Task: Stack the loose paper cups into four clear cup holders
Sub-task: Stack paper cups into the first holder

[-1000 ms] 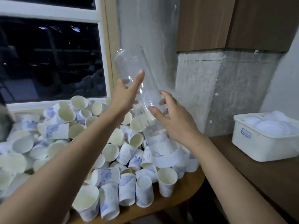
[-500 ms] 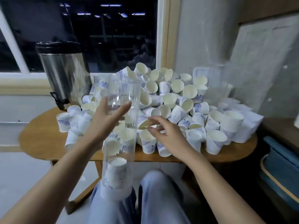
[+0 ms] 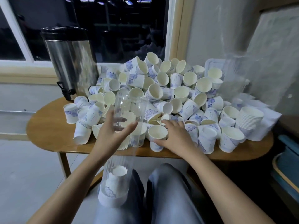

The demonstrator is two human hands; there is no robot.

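Note:
A tall clear cup holder [image 3: 119, 159] stands upright on my lap, with a few white-and-blue paper cups [image 3: 113, 189] stacked at its bottom. My left hand [image 3: 111, 135] grips the holder near its upper part, thumb across the front. My right hand [image 3: 174, 135] reaches over the table's front edge and curls around an upright paper cup [image 3: 157, 138]. Behind it a big heap of loose paper cups [image 3: 161, 88] covers the wooden table [image 3: 48, 131]. A nested stack of cups [image 3: 250, 120] stands at the right.
A steel hot-water urn [image 3: 69, 62] stands at the table's back left by the dark window. Clear plastic wrapping [image 3: 234, 78] and white packets [image 3: 267, 125] lie at the back right by the concrete wall. My knees [image 3: 165, 191] are under the table edge. A blue bin [image 3: 286, 167] sits at right.
The holder came down from in front of the wall to stand on my lap. My view swung down to the table, and my right hand left the holder and took hold of a cup.

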